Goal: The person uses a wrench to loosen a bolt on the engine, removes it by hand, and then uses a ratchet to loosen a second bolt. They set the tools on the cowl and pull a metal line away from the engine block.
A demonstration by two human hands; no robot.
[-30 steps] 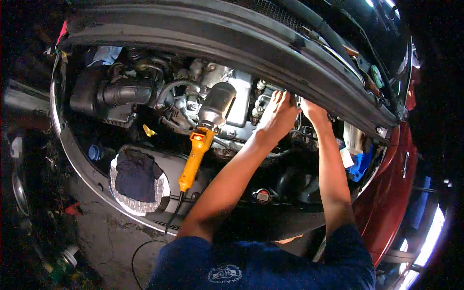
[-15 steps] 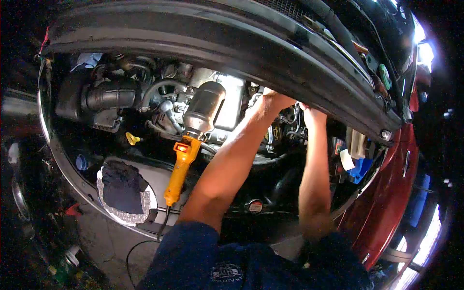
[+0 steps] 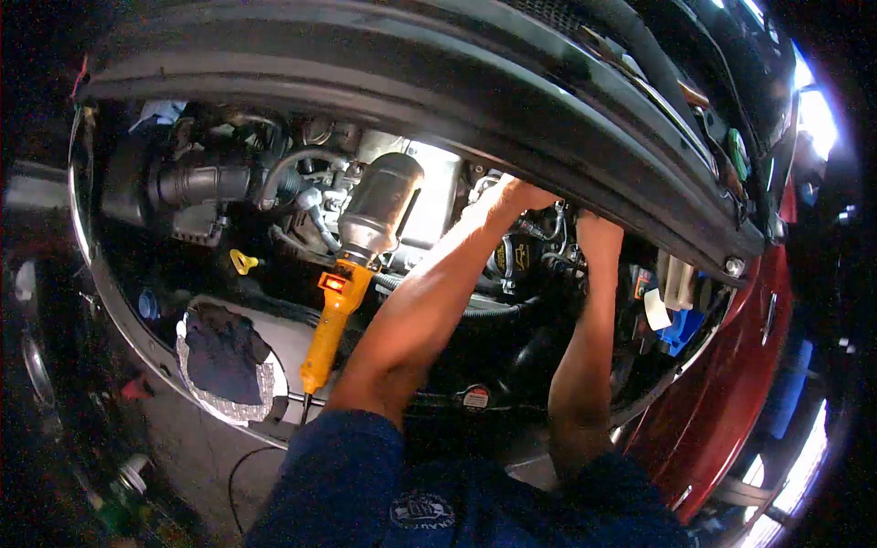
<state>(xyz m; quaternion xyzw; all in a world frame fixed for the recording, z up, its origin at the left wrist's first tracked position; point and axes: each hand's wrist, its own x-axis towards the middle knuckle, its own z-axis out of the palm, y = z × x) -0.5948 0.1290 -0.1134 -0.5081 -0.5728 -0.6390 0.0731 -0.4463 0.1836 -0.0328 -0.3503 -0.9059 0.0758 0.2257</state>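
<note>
My left hand [image 3: 528, 194] reaches into the engine bay, its fingers hidden under the edge of the raised hood [image 3: 365, 105]. To its right, my right hand [image 3: 598, 230] is also partly covered by the hood edge, and its fingers do not show. Hoses and metal fittings [image 3: 551, 226] lie between the two hands. Whatever either hand holds cannot be made out. Left of my left forearm, a yellow-handled work lamp [image 3: 329, 329] shines over the engine's bright cover [image 3: 437, 187].
A dark cloth [image 3: 227, 356] lies on the front edge at the left. The yellow dipstick handle [image 3: 243, 262] and black intake hose [image 3: 206, 184] are further back. A blue container [image 3: 681, 331] sits at the right, near a red car panel [image 3: 722, 393]. The lamp's cord hangs down.
The view has shifted slightly. My right hand has moved a little right and down, leaving more of the fittings between the hands in sight. My left hand stays under the hood edge.
</note>
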